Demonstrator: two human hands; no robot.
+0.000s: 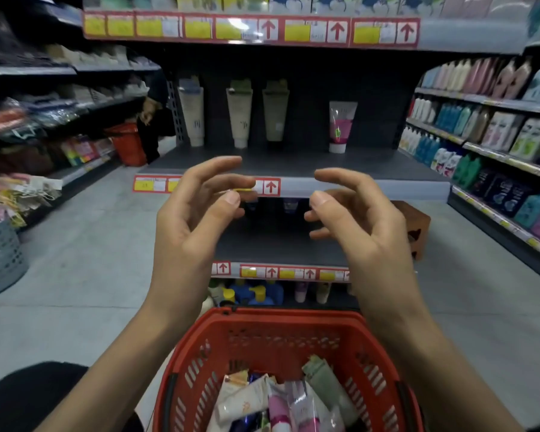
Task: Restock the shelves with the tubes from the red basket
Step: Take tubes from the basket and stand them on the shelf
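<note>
- Both hands are raised between the basket and the shelves, the left hand (pixel 197 213) and the right hand (pixel 359 219) facing each other with fingers loosely curled and holding nothing.
- Below them, the red basket (pixel 293 316) holds the tubes (pixel 281 406), which lie in a loose, overlapping heap against its near side.
- Most of the heaped tubes slant, with their long axes running from the near edge up toward the far wall. A pale green one shows its flat crimped end pointing up and away. Which way the others' caps point is hard to tell.
- On the middle shelf (pixel 293 165), four tubes already stand at the back, among them a white tube (pixel 191 110) and a pink tube (pixel 342 126). Each stands upright on its cap with the crimped end on top, and they are well apart.
- Risk: a tube balanced on its small cap probably tips easily, so a sleeve or knuckle brushing one while reaching to the back could knock it over.
- Risk: because the heap overlaps, pulling one tube out may drag its neighbours over the rim.
- Risk: the kinds are mixed in the basket, so a tube could end up in the wrong row.
</note>
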